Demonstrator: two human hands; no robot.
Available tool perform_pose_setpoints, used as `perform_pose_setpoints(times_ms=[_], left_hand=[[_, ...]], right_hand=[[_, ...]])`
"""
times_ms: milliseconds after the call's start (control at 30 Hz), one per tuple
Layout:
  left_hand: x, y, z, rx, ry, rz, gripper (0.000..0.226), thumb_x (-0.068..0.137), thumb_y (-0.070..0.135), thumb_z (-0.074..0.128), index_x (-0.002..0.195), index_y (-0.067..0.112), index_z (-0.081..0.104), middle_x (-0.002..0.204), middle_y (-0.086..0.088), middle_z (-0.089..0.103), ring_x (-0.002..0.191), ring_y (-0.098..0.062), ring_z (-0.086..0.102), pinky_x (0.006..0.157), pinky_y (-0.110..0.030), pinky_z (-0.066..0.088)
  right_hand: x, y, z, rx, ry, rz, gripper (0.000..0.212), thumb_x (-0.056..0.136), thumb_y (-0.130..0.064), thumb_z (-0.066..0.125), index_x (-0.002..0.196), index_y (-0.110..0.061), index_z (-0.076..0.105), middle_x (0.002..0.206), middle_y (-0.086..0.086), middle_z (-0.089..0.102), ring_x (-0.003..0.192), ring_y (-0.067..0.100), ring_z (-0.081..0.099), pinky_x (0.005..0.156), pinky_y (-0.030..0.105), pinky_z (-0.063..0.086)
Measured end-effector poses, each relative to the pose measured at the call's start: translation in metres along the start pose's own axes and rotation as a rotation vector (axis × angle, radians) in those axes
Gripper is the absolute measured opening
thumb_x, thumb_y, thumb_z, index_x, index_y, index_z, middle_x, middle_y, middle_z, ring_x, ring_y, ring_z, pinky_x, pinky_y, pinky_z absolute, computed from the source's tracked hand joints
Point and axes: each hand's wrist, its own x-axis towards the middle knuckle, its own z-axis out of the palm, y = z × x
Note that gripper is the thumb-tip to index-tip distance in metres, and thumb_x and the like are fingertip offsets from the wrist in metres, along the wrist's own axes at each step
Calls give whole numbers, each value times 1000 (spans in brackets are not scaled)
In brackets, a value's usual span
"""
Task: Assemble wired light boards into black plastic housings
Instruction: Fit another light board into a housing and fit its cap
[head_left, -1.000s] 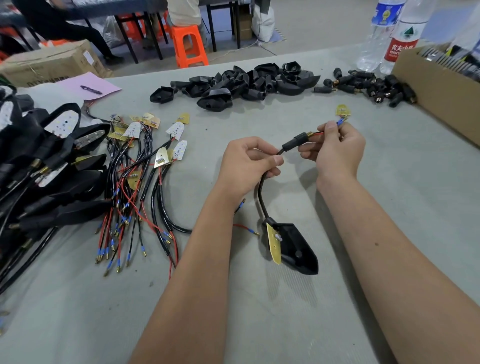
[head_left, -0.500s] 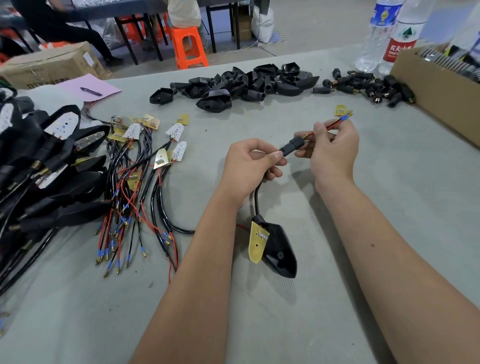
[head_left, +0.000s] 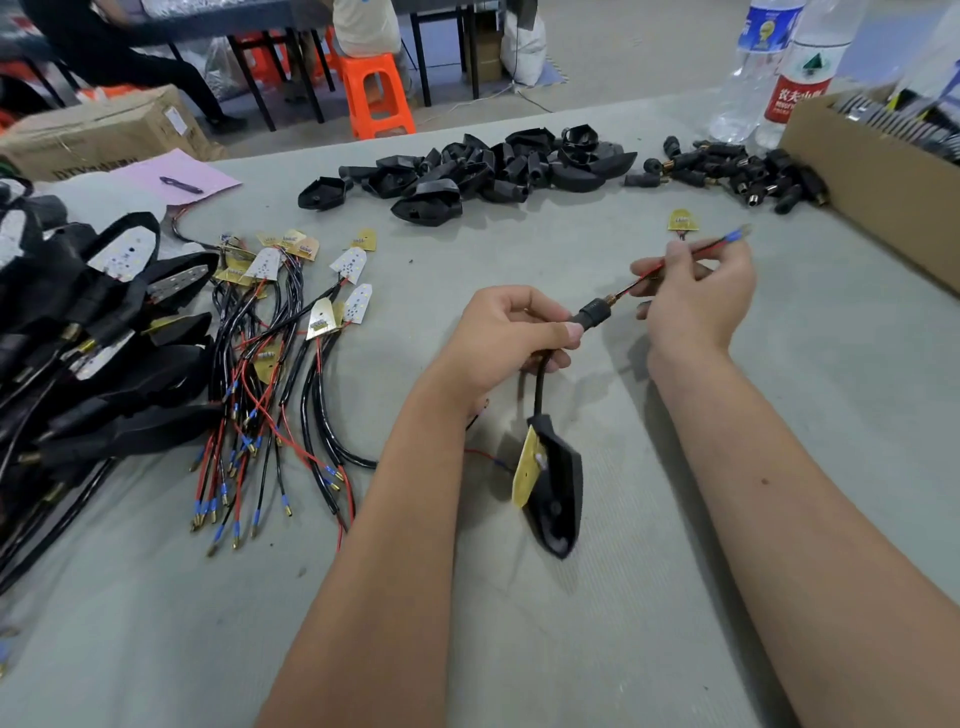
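Centre frame: left hand (head_left: 506, 338) grips sleeve (head_left: 592, 313), steadying it. Right hand (head_left: 693, 296) pinches red wire (head_left: 675, 262), likely drawing it through. Housing (head_left: 558, 488) with board (head_left: 527, 473) dangles below on the cable. Loose boards (head_left: 291, 322) left; empty housings (head_left: 467, 171) top.

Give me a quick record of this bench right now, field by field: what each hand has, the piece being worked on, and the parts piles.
left hand: left hand grips the black connector sleeve
right hand: right hand pinches the red wire coming out of the sleeve
work piece: black housing with a yellow light board, hanging by its black cable
parts ahead: pile of empty housings
parts left: wired boards
surface: grey table
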Motion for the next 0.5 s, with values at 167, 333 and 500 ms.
perform_pose_setpoints(times_ms=[167,333,500], left_hand=[[-2,2,-5,-99,38,-17,12,88,-5,74,96,0,66,85,-17,75,62,-18,69,60,-22,56],[0,1,-2,-167,70,-2,13,89,-5,72,100,-6,65,82,-18,72,59,-17,68,58,-21,54],[-1,2,-12,-177,16,-21,5,91,1,73,94,0,70,88,-18,75,65,-24,69,62,-24,56]], right_hand=[[3,-4,3,262,-133,187,12,106,-16,56,95,-11,54,72,10,73,51,16,58,44,25,44],[-11,-1,8,88,-423,169,23,100,-20,66,81,-11,74,69,1,72,63,12,62,49,22,46],[-5,-5,2,126,-273,157,21,103,-17,61,87,-7,71,63,2,68,51,13,59,47,23,47]])
